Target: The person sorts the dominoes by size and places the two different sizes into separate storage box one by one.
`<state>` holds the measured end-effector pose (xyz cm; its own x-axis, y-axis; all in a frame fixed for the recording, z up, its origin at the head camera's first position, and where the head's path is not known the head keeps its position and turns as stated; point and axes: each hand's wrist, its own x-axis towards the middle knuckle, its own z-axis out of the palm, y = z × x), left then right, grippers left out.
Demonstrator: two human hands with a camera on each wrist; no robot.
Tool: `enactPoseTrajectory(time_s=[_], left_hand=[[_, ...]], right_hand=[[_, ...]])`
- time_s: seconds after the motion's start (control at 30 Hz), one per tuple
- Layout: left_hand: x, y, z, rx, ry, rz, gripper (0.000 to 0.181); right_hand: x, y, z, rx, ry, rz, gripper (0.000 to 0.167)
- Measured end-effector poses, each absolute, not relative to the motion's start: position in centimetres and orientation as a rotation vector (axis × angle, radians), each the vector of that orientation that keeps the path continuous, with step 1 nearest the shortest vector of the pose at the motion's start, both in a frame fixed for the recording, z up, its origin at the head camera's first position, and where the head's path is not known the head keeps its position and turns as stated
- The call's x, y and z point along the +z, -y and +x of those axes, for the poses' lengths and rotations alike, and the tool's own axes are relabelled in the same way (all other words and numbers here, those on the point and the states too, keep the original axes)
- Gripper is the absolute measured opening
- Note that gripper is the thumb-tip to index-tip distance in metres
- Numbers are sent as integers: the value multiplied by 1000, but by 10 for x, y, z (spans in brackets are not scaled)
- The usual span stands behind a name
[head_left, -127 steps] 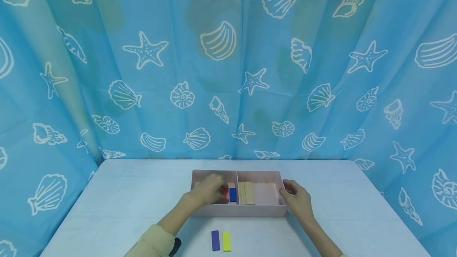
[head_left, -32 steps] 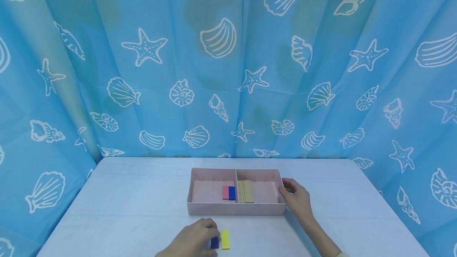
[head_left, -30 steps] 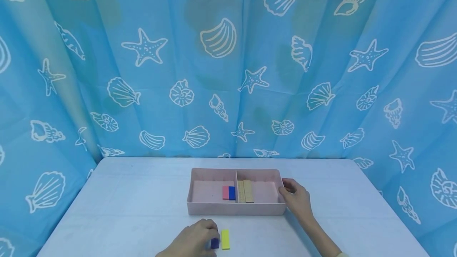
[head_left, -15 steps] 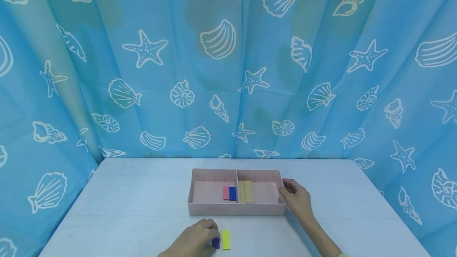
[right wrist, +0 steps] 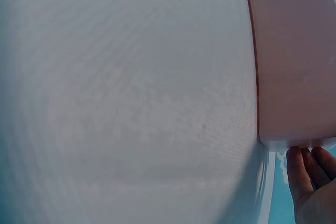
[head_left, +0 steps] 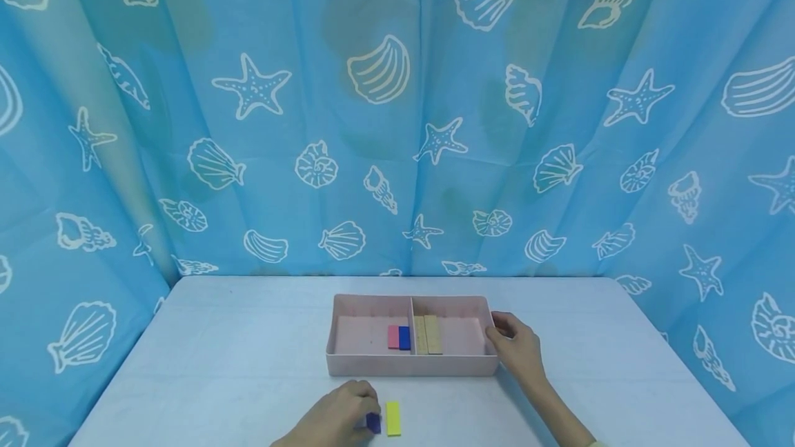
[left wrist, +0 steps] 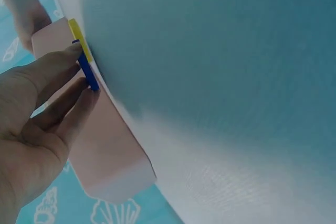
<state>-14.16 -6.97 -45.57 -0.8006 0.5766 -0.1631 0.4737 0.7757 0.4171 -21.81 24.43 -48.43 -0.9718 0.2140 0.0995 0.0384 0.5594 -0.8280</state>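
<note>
Just in front of a pink two-compartment box (head_left: 366, 365), my left hand (head_left: 338, 414) pinches a purple flat block (head_left: 373, 423) between thumb and fingers. The left wrist view shows this block (left wrist: 88, 69) as dark blue, tilted between the fingertips. To its right on the table lies a yellow block (head_left: 393, 419). My right hand (head_left: 518, 347) holds the box's right end, thumb at the rim; in the right wrist view its fingers (right wrist: 299, 174) touch the end wall from outside. A pink block (head_left: 393, 336) and a blue block (head_left: 404, 338) lie side by side in the left compartment.
Two pale wooden pieces (head_left: 433, 334) lie against the divider (head_left: 412, 323) in the right compartment. The white table (head_left: 248, 336) extends on both sides of the box. Behind it hangs a blue curtain (head_left: 397, 192) with white shell drawings.
Since the oldest frame, my left hand has left the pink block in the left compartment and come forward to the purple block, taking hold of it. My right hand stays at the box.
</note>
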Motion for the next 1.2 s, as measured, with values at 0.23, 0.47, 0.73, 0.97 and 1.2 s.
enactPoseTrajectory(time_s=[0.23, 0.47, 0.73, 0.97, 1.2], left_hand=[[-442, 73, -138, 563, -2747, 874, 23], [-420, 73, -138, 660, -2774, 948, 30], [-401, 71, -148, 665, -2869, 1046, 31], [-390, 66, -166, 673, -2951, 1102, 31], [-401, 62, -199, 805, -2947, 1036, 28]], right_hand=[[-483, -245, -218, 1372, 2607, -217, 38], [-482, -246, -217, 1381, 2605, -213, 38], [-483, -246, -218, 1374, 2610, -215, 38], [-482, -245, -218, 1384, 2620, -237, 39], [-482, -244, -218, 1391, 2613, -229, 38]])
